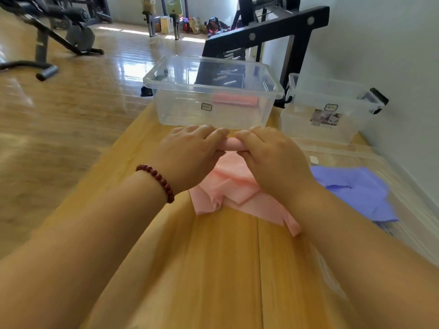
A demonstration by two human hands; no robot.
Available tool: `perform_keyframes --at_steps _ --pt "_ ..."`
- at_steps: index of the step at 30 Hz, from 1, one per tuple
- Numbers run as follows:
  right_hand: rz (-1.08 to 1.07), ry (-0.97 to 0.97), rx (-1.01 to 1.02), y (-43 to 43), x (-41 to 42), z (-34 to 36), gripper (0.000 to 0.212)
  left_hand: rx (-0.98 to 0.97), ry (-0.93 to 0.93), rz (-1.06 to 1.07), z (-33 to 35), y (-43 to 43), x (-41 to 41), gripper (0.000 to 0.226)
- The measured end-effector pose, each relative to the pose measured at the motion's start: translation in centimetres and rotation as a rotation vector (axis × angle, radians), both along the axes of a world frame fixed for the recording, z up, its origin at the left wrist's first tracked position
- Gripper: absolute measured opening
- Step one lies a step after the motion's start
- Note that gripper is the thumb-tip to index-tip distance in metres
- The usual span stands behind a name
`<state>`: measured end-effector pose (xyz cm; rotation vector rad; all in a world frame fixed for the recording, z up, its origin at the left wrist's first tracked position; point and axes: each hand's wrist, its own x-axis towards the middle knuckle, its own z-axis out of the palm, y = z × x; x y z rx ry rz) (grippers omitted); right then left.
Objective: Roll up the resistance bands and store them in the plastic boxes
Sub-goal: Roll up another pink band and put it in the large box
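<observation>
We are looking down at a light wooden tabletop, its planks running away from us toward an open clear plastic box that is sitting at the far end. Just to the right of that box a second clear storage box with black latches is standing, close to the wall. A pink resistance band is lying on the wood on the near side of the open box, flat and creased, its far end rolled into a tube just short of the box's front wall. To the near right of the box a clear plastic lid is lying flat, and a crumpled purple resistance band is resting on it.
</observation>
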<state>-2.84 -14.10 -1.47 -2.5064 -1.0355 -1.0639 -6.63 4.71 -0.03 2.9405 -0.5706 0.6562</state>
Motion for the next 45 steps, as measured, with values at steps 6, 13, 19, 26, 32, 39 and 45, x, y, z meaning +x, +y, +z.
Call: perform_keyframes --at_steps 6,13,19,26,32,39,45 --pt "-0.063 0.0 0.0 1.4 4.1 -0.3 0.017 -0.017 -0.02 -0.053 -0.2 2.1 4.6 0.045" --pt "-0.122 0.127 -0.018 1.4 5.3 1.5 0.033 -0.035 0.034 -0.037 2.1 5.0 8.1 0.05" --pt "-0.223 0.174 -0.032 -0.3 7.0 3.7 0.023 -0.021 0.124 0.067 5.3 7.1 12.6 0.05" --pt "-0.262 0.191 -0.007 0.3 9.1 7.2 0.019 0.031 0.349 0.166 6.1 7.6 16.4 0.048" --pt "-0.258 0.266 -0.025 1.7 10.2 9.1 0.017 0.052 0.471 0.2 6.0 7.6 16.9 0.048" --pt "-0.299 0.305 -0.021 3.6 10.8 10.9 0.016 0.021 0.549 0.168 6.9 8.3 16.9 0.05" --pt "-0.381 0.355 -0.025 5.0 11.1 11.9 0.017 0.087 0.642 0.138 7.8 9.9 16.6 0.053"
